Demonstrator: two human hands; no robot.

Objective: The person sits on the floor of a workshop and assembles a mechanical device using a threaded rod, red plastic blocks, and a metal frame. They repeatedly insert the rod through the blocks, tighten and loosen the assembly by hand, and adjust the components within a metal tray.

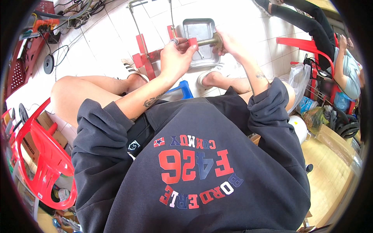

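My left hand [175, 57] is closed around a red metal block [192, 42], with the thumb resting along its near side. Out of the block's right side runs a brass-coloured threaded rod [206, 42]. At the rod's outer end is a round brass-coloured flange [217, 39], and my right hand [228, 43] grips it, the fingers partly hidden behind. Left of my left hand, a red metal frame [147, 62] with thin upright rods stands on the floor. A silver metal tray [197, 29] lies just beneath the rod; a thin pin-like bar hangs from the block over it.
A blue plastic stool [185, 90] stands between my legs. Red plastic chairs are at the left [48, 155] and right [307, 43], with another person by the right one. Cables [79, 19] lie on the white tiles at upper left. A clear plastic bag [300, 83] sits beside my right knee.
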